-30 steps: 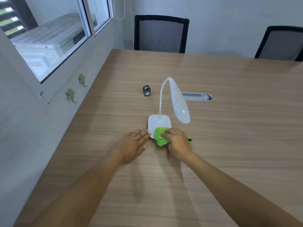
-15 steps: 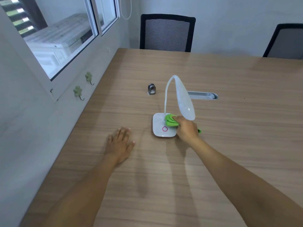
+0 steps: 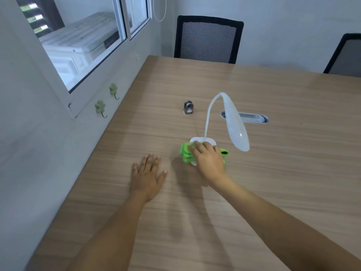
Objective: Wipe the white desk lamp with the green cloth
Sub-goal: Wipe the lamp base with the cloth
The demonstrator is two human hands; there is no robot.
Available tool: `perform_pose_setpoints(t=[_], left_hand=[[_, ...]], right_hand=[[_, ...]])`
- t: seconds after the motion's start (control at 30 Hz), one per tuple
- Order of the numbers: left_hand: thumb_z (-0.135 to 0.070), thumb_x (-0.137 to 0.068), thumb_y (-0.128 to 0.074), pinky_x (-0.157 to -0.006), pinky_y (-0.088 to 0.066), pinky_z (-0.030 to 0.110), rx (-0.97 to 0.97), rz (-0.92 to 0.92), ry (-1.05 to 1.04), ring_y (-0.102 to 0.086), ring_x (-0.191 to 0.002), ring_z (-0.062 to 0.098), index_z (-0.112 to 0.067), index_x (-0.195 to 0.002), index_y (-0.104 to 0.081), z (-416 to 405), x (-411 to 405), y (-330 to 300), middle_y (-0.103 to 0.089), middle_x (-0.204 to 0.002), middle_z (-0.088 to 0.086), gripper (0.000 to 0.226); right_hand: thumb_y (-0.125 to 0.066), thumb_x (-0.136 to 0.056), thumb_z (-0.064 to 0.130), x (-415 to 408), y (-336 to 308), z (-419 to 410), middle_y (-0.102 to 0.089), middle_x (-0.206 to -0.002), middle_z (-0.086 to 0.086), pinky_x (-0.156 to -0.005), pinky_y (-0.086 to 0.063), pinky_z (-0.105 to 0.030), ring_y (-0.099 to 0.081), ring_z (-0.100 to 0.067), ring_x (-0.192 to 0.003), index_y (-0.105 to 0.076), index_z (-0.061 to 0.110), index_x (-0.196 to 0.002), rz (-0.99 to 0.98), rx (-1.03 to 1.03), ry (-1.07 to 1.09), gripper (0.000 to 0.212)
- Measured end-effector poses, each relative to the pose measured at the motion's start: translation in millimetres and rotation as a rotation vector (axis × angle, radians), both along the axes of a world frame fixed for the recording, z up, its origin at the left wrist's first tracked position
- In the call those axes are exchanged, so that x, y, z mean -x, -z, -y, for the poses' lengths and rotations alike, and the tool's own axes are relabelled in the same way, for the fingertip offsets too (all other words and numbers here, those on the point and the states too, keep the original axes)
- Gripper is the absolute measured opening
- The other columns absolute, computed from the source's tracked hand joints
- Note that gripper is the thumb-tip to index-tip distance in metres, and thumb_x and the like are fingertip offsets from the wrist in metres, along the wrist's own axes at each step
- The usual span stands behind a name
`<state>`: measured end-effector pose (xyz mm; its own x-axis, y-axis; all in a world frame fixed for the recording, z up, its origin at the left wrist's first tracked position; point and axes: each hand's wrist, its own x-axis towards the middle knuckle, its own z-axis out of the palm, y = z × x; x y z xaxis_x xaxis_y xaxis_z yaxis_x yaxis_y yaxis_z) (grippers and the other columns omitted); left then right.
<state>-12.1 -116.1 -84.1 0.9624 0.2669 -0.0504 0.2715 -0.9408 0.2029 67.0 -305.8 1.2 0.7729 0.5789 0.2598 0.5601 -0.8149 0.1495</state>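
Observation:
The white desk lamp (image 3: 235, 124) stands mid-table, its thin neck arching up and its long head drooping to the right. My right hand (image 3: 209, 159) presses the folded green cloth (image 3: 185, 154) onto the lamp's flat base, covering most of it; only the base's far rim shows. The cloth sticks out to the left of my fingers and a corner shows on the right. My left hand (image 3: 147, 174) lies flat on the wooden table (image 3: 273, 182), fingers spread, a short way left of the base and apart from it.
A small metal clip-like object (image 3: 188, 107) sits behind the lamp. A metal cable slot (image 3: 252, 118) is set into the tabletop. Two black mesh chairs (image 3: 208, 39) stand at the far edge. The wall with a window and clover hooks (image 3: 100, 107) runs along the left.
My right hand has slid the cloth from the back right of the base to its front left, covering the pink ring. My left hand stays flat on the table.

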Motion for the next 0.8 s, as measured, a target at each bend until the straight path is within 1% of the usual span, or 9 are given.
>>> perform_pose_setpoints(t=[0.1, 0.2, 0.27, 0.33, 0.37, 0.47, 0.57, 0.7, 0.8], left_hand=[[-0.062, -0.078, -0.002, -0.119, -0.005, 0.049, 0.005, -0.001, 0.0, -0.006, -0.15, 0.015, -0.031, -0.15, -0.016, 0.3, 0.3, -1.3, -0.013, -0.162, -0.003, 0.08], [-0.062, -0.079, -0.003, -0.119, -0.005, 0.048, 0.002, 0.006, 0.004, -0.006, -0.15, 0.015, -0.031, -0.15, -0.017, -0.6, 1.0, -2.5, -0.013, -0.162, -0.003, 0.079], [-0.061, -0.08, -0.006, -0.119, -0.007, 0.049, -0.007, 0.022, 0.002, -0.01, -0.15, 0.015, -0.03, -0.149, -0.02, -0.8, 1.2, -1.9, -0.017, -0.161, -0.003, 0.077], [-0.061, -0.081, -0.009, -0.118, -0.01, 0.05, -0.011, 0.036, -0.002, -0.013, -0.149, 0.017, -0.029, -0.148, -0.024, -0.2, 1.5, -0.4, -0.02, -0.16, -0.002, 0.076], [-0.06, -0.082, -0.01, -0.118, -0.011, 0.05, -0.008, 0.05, -0.006, -0.015, -0.149, 0.018, -0.029, -0.148, -0.026, -0.1, 1.4, 0.8, -0.023, -0.16, -0.001, 0.075], [-0.06, -0.082, -0.013, -0.118, -0.013, 0.052, -0.003, 0.063, -0.009, -0.018, -0.148, 0.019, -0.028, -0.147, -0.029, -1.0, 0.8, 2.2, -0.027, -0.159, 0.0, 0.075], [-0.062, -0.079, -0.006, -0.119, -0.008, 0.049, -0.002, 0.033, -0.005, -0.012, -0.149, 0.017, -0.029, -0.149, -0.022, -0.9, 0.7, 1.2, -0.019, -0.161, -0.002, 0.079], [-0.061, -0.078, -0.004, -0.119, -0.008, 0.049, -0.01, 0.032, 0.0, -0.01, -0.149, 0.017, -0.029, -0.149, -0.021, -0.6, 1.0, -0.4, -0.018, -0.161, -0.002, 0.08], [-0.06, -0.083, -0.008, -0.12, -0.005, 0.049, 0.014, 0.0, -0.004, -0.006, -0.15, 0.017, -0.03, -0.15, -0.018, -1.3, 1.0, -0.3, -0.014, -0.162, -0.003, 0.074]], right_hand=[[-0.037, -0.065, 0.013, -20.4, -1.5, -28.2, -0.077, -0.084, 0.002, -0.057, -0.051, -0.026, -0.07, -0.023, -0.069, -0.076, 0.019, -0.076, -0.075, 0.054, 0.113, 0.041], [-0.05, -0.056, 0.017, -18.4, -0.6, -37.0, -0.071, -0.062, 0.005, -0.055, -0.048, -0.024, -0.066, -0.02, -0.061, -0.075, 0.021, -0.062, -0.113, 0.119, 0.191, 0.026], [-0.048, -0.053, 0.017, -14.0, 7.2, -34.1, -0.065, -0.053, 0.004, -0.058, -0.04, -0.029, -0.063, -0.02, -0.057, -0.07, 0.02, -0.052, -0.104, 0.141, 0.179, 0.022], [-0.038, -0.059, 0.013, -4.1, 19.9, -25.2, -0.063, -0.053, 0.003, -0.06, -0.025, -0.032, -0.06, -0.022, -0.055, -0.068, 0.018, -0.053, -0.066, 0.135, 0.139, 0.032], [-0.036, -0.061, 0.011, 2.9, 25.1, -20.2, -0.064, -0.056, 0.002, -0.06, -0.022, -0.033, -0.06, -0.023, -0.056, -0.07, 0.018, -0.057, -0.015, 0.114, 0.115, 0.035], [-0.036, -0.066, 0.012, 30.4, 35.1, -2.7, -0.069, -0.068, 0.002, -0.063, -0.025, -0.035, -0.063, -0.027, -0.061, -0.073, 0.018, -0.07, 0.12, 0.032, 0.001, 0.038], [-0.035, -0.066, 0.012, 43.2, 32.5, 9.9, -0.072, -0.075, 0.004, -0.062, -0.023, -0.034, -0.063, -0.027, -0.062, -0.073, 0.02, -0.075, 0.173, -0.045, -0.06, 0.04], [-0.037, -0.064, 0.012, 16.2, 16.1, 11.4, -0.072, -0.073, 0.005, -0.059, -0.02, -0.032, -0.063, -0.025, -0.061, -0.072, 0.021, -0.074, 0.129, -0.059, 0.091, 0.038], [-0.037, -0.059, 0.01, -6.8, 11.4, 15.4, -0.069, -0.065, 0.005, -0.056, -0.032, -0.029, -0.06, -0.024, -0.052, -0.072, 0.022, -0.065, 0.006, -0.042, 0.229, 0.037]])
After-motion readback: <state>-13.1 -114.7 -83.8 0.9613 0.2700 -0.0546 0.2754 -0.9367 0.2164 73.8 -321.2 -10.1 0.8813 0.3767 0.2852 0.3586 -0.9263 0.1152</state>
